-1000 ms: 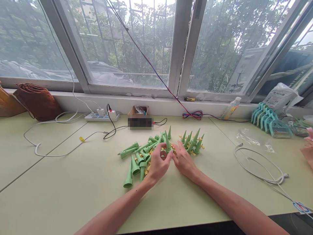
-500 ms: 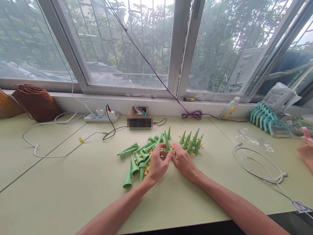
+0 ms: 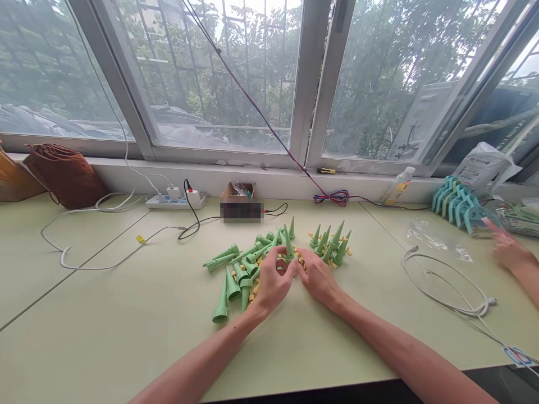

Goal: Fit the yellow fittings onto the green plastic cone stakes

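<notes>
My left hand (image 3: 273,280) is closed around a green plastic cone-shaped watering spike (image 3: 288,246), held with its tip up. Close beside it, my right hand (image 3: 315,274) has its fingers drawn together at small yellow plastic pieces (image 3: 300,259). Whether one is pinched in them is hidden. Left of my hands lies a loose pile of green spikes (image 3: 241,274), some on their sides, with yellow pieces among them. To the right stands a group of upright green spikes (image 3: 332,244) with yellow pieces sticking out sideways.
At the back are a power strip (image 3: 176,203), a small cardboard box (image 3: 238,192), a bundled cable (image 3: 332,197) and a bottle (image 3: 398,186). On the right lie a white cable (image 3: 446,303), blue-green hangers (image 3: 457,206) and another person's hand (image 3: 510,251).
The other person's hand has moved left, further into view, toward the hangers. My right fingers have shifted very slightly; my left hand still holds the spike upright.
</notes>
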`<state>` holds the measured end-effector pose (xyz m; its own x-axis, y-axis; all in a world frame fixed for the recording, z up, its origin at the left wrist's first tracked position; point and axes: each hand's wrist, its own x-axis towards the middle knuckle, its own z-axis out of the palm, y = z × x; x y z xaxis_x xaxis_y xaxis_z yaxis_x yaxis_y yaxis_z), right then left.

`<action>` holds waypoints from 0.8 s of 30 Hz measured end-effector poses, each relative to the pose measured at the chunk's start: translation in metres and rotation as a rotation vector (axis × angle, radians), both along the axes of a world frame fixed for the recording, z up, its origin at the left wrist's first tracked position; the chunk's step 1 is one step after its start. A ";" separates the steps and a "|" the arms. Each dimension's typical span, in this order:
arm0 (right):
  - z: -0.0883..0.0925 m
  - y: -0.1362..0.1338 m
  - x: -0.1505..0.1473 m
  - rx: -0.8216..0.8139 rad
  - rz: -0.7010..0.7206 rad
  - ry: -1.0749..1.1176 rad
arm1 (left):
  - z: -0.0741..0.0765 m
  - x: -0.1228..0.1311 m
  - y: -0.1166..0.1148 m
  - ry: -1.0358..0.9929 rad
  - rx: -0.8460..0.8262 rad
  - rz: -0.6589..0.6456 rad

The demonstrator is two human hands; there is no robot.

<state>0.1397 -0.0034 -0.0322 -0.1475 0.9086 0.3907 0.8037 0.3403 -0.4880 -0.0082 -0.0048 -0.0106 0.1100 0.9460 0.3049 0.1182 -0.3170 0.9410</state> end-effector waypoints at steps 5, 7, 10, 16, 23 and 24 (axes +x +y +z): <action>-0.004 0.004 0.003 0.004 0.005 0.060 | 0.000 0.000 0.000 0.000 -0.005 0.004; -0.006 0.005 0.006 0.007 0.022 0.046 | 0.001 0.001 0.000 0.001 -0.006 0.001; -0.009 0.006 0.009 0.012 0.028 0.038 | 0.003 0.001 -0.001 -0.003 -0.008 -0.003; -0.010 0.006 0.010 0.055 0.042 0.068 | 0.003 0.001 -0.002 0.011 -0.001 0.006; -0.005 0.005 0.010 0.080 0.041 0.121 | 0.001 0.000 -0.001 0.006 -0.026 -0.011; -0.005 0.005 0.010 0.084 0.039 0.124 | 0.000 0.000 -0.001 0.006 -0.028 -0.011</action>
